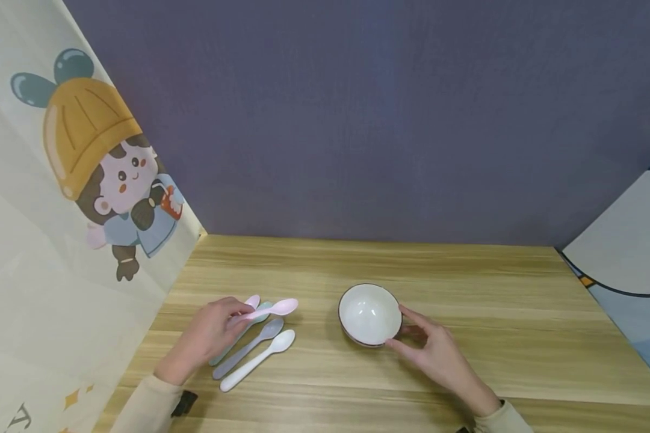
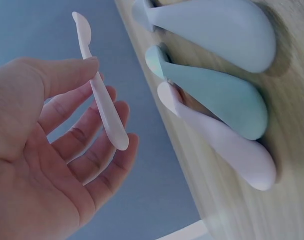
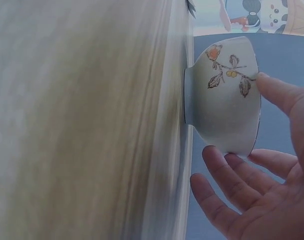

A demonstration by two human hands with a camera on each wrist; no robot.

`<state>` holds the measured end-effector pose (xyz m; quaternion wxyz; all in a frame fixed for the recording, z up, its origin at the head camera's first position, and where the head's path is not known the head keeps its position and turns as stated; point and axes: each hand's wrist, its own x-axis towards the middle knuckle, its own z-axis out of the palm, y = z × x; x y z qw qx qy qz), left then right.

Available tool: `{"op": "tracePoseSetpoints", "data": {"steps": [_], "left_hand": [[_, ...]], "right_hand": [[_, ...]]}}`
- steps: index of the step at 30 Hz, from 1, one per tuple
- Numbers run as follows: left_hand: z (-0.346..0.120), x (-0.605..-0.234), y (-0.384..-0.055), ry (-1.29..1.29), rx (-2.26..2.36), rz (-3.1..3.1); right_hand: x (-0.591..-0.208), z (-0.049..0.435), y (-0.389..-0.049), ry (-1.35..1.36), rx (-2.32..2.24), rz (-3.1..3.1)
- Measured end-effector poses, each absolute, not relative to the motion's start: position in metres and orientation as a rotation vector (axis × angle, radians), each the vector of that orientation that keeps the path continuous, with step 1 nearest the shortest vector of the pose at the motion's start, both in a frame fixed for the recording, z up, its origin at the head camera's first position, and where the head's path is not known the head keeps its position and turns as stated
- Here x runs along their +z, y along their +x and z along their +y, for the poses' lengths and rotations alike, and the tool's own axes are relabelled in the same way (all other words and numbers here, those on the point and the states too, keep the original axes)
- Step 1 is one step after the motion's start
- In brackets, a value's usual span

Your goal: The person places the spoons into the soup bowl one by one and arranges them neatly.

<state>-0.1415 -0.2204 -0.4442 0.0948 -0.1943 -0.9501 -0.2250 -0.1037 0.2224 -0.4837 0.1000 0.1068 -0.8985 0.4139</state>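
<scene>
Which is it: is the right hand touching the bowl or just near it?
Touching. The right wrist view shows the right hand with its thumb tip against the rim of the bowl.

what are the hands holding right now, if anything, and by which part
The left hand pinches a pink spoon by its handle; the right hand holds the bowl by its side, at the rim.

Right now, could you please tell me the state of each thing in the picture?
Bowl: upright, empty
Upper pink spoon: raised, pinched
Lower pink spoon: lying, unheld
Green spoon: lying on table
Grey spoon: lying on table
White spoon: lying on table
Left hand: pinching upper pink spoon
Right hand: holding bowl
</scene>
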Motion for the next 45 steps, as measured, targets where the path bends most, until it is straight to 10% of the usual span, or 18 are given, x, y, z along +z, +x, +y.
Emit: {"op": "tracePoseSetpoints", "data": {"steps": [45], "left_hand": [[-0.168, -0.425, -0.142, -0.8, -0.677, -2.825]], "right_hand": [[-0.47, 0.221, -0.11, 0.288, 1.247, -2.82]]}}
